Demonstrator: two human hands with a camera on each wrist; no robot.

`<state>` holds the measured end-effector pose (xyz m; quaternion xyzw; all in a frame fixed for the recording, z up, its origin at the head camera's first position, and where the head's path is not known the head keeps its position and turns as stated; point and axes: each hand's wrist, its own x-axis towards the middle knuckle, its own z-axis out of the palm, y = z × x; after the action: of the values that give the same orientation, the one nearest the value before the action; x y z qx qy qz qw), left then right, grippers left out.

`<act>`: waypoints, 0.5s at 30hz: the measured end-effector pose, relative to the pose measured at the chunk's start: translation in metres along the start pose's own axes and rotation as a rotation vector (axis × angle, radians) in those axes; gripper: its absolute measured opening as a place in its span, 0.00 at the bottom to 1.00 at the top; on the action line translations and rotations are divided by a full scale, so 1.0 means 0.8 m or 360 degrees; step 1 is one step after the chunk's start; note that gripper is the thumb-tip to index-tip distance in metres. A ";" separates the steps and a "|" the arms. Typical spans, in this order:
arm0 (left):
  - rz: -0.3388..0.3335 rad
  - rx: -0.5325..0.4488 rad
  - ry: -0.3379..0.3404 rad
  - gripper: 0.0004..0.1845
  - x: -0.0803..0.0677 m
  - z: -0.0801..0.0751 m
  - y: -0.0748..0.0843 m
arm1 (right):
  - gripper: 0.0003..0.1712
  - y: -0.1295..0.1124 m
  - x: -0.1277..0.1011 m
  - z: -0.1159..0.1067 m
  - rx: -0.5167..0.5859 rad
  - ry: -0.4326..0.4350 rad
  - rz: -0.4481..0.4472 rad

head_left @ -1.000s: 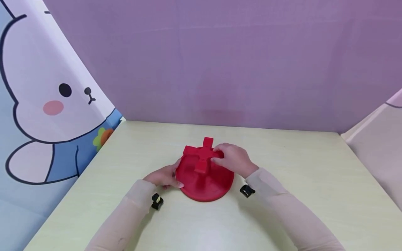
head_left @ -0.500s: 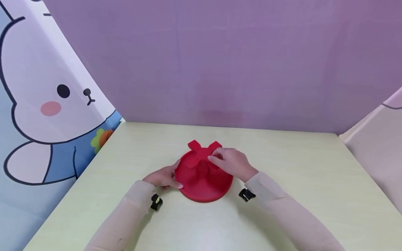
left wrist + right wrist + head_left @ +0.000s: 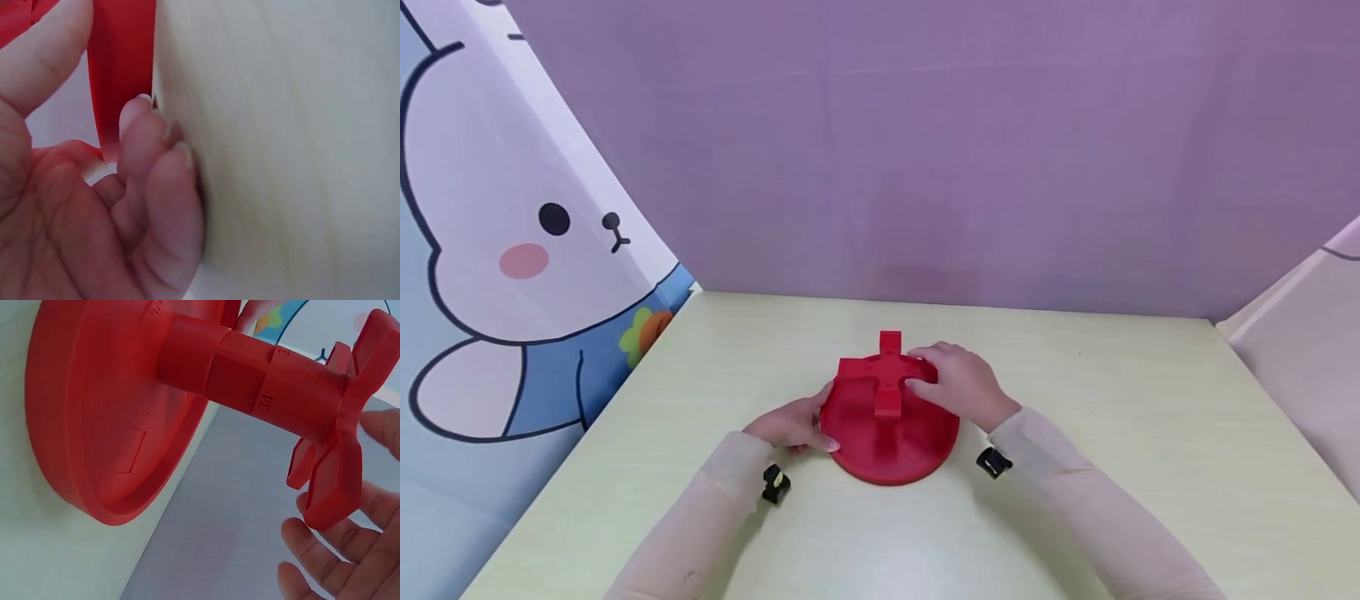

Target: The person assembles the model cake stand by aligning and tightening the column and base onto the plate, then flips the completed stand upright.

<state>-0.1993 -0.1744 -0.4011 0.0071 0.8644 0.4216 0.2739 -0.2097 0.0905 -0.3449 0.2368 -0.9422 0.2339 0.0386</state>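
A red round disc (image 3: 887,450) lies flat on the pale table. A thick post (image 3: 250,375) rises from its centre, topped by a red cross-shaped knob (image 3: 886,377). My right hand (image 3: 958,382) grips the cross's right arm, fingers curled over it. In the right wrist view the fingertips (image 3: 325,562) lie beside the cross (image 3: 337,462). My left hand (image 3: 792,427) holds the disc's left edge. The left wrist view shows the thumb over the red rim (image 3: 122,75) and curled fingers (image 3: 156,187) pressed against the table.
The pale yellow-green table (image 3: 1112,433) meets a purple wall (image 3: 925,150) at the back. A cartoon rabbit curtain (image 3: 512,250) bounds the left side, and a pale panel (image 3: 1300,350) the right. Small black devices (image 3: 775,482) sit on both wrists.
The cross knob has turned on its post under my right hand, from a plus through a diagonal position and back to a plus. The left hand and disc stay put.
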 end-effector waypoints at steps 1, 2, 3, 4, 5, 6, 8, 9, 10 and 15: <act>0.0002 0.0004 0.0001 0.60 0.000 0.000 0.000 | 0.26 0.001 0.001 0.001 0.0001 -0.0002 0.0013; 0.0004 0.0008 0.0002 0.60 0.001 0.000 0.001 | 0.25 0.001 0.001 0.001 0.0009 -0.0001 0.0028; 0.0007 0.0015 0.0003 0.60 0.001 0.000 0.001 | 0.24 0.001 0.002 0.001 0.0007 0.0004 0.0036; 0.0007 0.0022 0.0006 0.60 0.001 0.000 0.002 | 0.23 0.001 0.002 0.001 0.0001 0.0007 0.0039; 0.0007 0.0030 0.0007 0.60 0.001 0.000 0.002 | 0.23 0.002 0.002 0.001 -0.0003 0.0009 0.0043; 0.0005 0.0038 0.0008 0.60 0.001 0.000 0.002 | 0.23 0.002 0.003 0.001 -0.0002 0.0006 0.0048; 0.0003 0.0058 0.0014 0.60 0.001 0.000 0.002 | 0.22 0.002 0.004 0.001 -0.0003 -0.0004 0.0055; 0.0005 0.0063 0.0015 0.59 0.001 0.000 0.002 | 0.22 0.002 0.005 0.001 -0.0002 -0.0007 0.0057; 0.0006 0.0063 0.0015 0.59 0.002 0.000 0.002 | 0.22 0.003 0.005 0.001 0.0004 -0.0011 0.0064; 0.0031 -0.0015 -0.0011 0.60 0.005 -0.001 0.000 | 0.23 0.002 0.007 0.003 0.0018 0.0000 0.0055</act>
<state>-0.2028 -0.1742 -0.4023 0.0158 0.8613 0.4284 0.2728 -0.2155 0.0882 -0.3468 0.2208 -0.9448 0.2397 0.0331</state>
